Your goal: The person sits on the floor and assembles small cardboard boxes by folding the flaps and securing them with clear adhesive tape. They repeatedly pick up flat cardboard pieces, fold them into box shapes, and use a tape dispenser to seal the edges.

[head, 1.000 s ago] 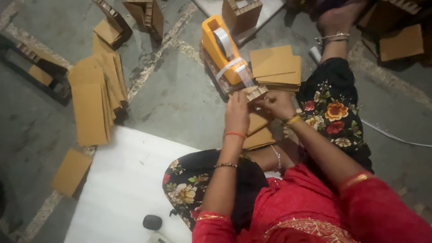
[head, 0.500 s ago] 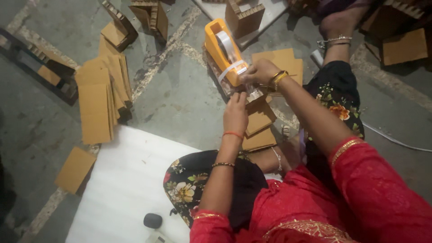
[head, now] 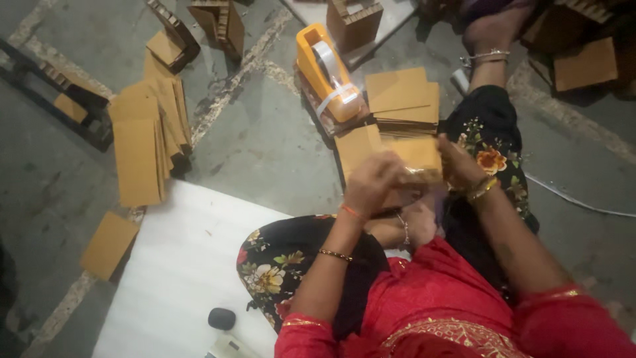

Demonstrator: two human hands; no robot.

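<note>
While the person sits cross-legged on the floor, both hands meet in front of the knees on a small flat brown cardboard piece (head: 416, 158). Left hand (head: 372, 184) is curled over the near left edge of the cardboard, fingers closed on it. Right hand (head: 460, 166) grips the opposite edge, so the piece is held between the two hands, a little above the lap. Just beyond the hands sits an orange plastic tape dispenser (head: 326, 71) with a strip of clear tape hanging from it. Beside it, beyond the right hand, lies a neat stack of brown cardboard sheets (head: 401, 96). Far to the left of the left hand, more cardboard sheets (head: 142, 142) are fanned out on the grey concrete floor (head: 265, 146).
</note>
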